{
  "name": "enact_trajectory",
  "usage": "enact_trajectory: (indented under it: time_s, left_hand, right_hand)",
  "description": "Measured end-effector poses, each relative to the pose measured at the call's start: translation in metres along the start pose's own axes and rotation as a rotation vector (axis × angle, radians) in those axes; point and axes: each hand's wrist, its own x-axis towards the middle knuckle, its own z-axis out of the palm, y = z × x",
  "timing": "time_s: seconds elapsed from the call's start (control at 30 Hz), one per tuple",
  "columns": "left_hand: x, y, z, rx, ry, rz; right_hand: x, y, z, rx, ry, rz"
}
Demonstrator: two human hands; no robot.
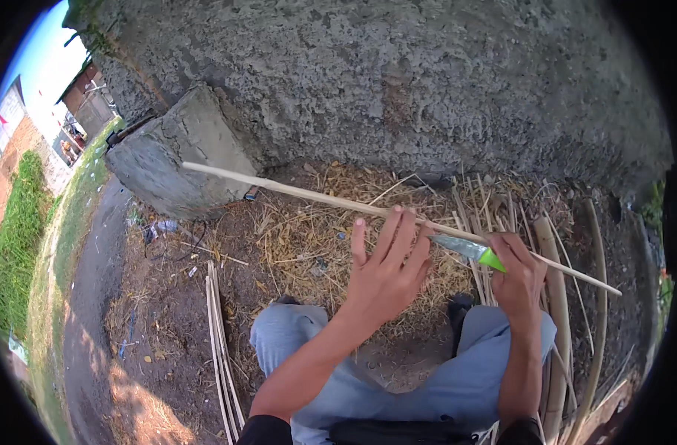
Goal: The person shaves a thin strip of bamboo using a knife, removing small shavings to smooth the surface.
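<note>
A long, thin pale bamboo strip (301,192) slants across in front of me, its left end higher than its right. My left hand (389,263) is open at the strip's middle, fingers stretched out and tips against it, thumb apart. Around the green handle of a knife (464,248) my right hand (518,274) is closed, up against the strip. The knife's blade points left toward my left hand and lies along the strip's near side. Part of the handle is hidden by my right fingers.
More thin strips (218,345) lie on the ground at left. Thicker bamboo poles (555,334) and loose strips are on the right. Shavings (316,245) cover the soil before my knees. A rough grey wall (427,89) and concrete block (182,152) stand beyond.
</note>
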Motion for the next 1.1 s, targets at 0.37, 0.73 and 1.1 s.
enact_trajectory:
  time_s: [0.37,0.73,1.1]
  left_hand:
    - [-0.013,-0.011,-0.013,-0.154,-0.231,-0.049]
    - [-0.020,0.009,-0.038,-0.233,-0.108,-0.372]
    - [-0.101,0.021,-0.104,-1.164,-0.593,-0.999]
  right_hand:
    - [-0.024,0.008,0.005,0.194,0.014,-0.024]
    - [-0.023,0.000,-0.001,0.437,0.321,0.585]
    - [-0.063,-0.079,0.010,0.612,-0.048,0.064]
